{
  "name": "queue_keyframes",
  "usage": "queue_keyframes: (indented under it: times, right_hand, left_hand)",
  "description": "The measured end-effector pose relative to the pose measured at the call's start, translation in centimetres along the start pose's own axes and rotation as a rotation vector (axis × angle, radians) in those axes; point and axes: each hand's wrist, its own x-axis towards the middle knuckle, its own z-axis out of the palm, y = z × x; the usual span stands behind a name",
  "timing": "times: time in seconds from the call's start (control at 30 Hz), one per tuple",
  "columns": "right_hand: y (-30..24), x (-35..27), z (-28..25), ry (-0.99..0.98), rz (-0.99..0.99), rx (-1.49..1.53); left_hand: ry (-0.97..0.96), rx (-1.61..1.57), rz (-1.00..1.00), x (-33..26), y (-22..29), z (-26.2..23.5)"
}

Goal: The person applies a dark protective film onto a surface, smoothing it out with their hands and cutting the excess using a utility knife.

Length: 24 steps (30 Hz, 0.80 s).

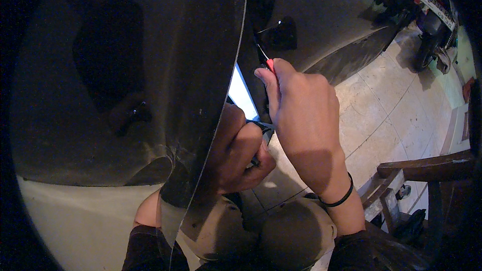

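My right hand (301,110) grips a thin tool with a red handle (269,64), its dark tip pointing up toward a dark curved body panel (321,15). A black band circles that wrist. My left hand (241,150) is curled into a fist just below, pinching a small dark part (266,129), and is partly seen through a smoky transparent shield (150,70) that fills the left of the view. A bright white strip (242,95) shows between the shield's edge and the panel.
Pale floor tiles (396,100) lie to the right. A parked motorbike (432,15) stands at the top right. A wooden chair or bench (427,170) sits at the lower right. My knees in tan trousers (296,231) are at the bottom.
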Motion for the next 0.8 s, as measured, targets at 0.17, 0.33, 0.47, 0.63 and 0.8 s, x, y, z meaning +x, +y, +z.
queue_keyframes:
  times: [0.17,0.33,0.47,0.63,0.8]
  right_hand:
    - [-1.2,0.4,0.8,0.005,-0.009,0.033]
    - [6.5,-3.4,7.0,-0.309,0.061,-0.135]
    - [8.8,-3.7,5.1,-0.376,0.154,0.024]
    - [9.5,-0.7,-1.2,-0.502,0.115,0.468]
    - [6.8,-1.8,-0.8,-0.230,0.108,0.673]
  left_hand:
    - [-0.004,0.081,-0.012,-0.1,-0.2,-1.5]
    - [-0.022,-0.010,-0.043,-0.6,0.0,0.6]
    - [-0.092,-0.114,-0.036,-2.6,-0.3,1.1]
    - [-0.100,-0.118,-0.041,-4.3,-0.6,0.2]
    - [-0.077,-0.086,-0.050,-2.4,0.3,-1.1]
